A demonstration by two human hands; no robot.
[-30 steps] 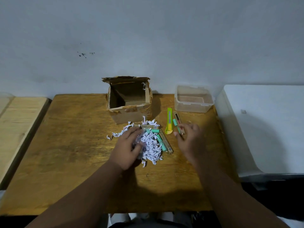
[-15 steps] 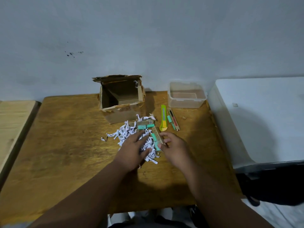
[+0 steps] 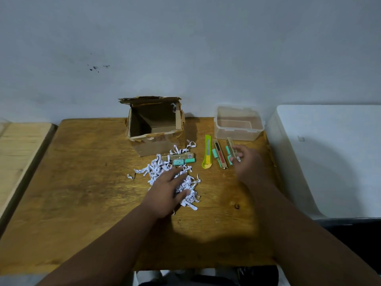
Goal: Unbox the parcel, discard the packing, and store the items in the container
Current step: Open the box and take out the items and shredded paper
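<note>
On the wooden table point(image 3: 86, 203), toward its far edge, the opened cardboard parcel point(image 3: 153, 125) stands with its flaps torn back and its inside facing the camera. Just near of it lies a loose heap of white shredded paper point(image 3: 162, 172), with one packaged teal item point(image 3: 181, 158) lying across the heap's far side. The left hand point(image 3: 167, 193) rests flat on the shreds, fingers spread. To the right, a yellow-green utility knife point(image 3: 207, 152) and a second packaged item point(image 3: 219, 154) lie side by side, pointing away. Right of those, the right hand point(image 3: 246, 162) pinches a third packaged item point(image 3: 230, 150) between thumb and fingertips. Just far of it sits the clear plastic container point(image 3: 239, 123), lid off, at the table's far right corner. A white surface point(image 3: 329, 157) adjoins the table on the right.
</note>
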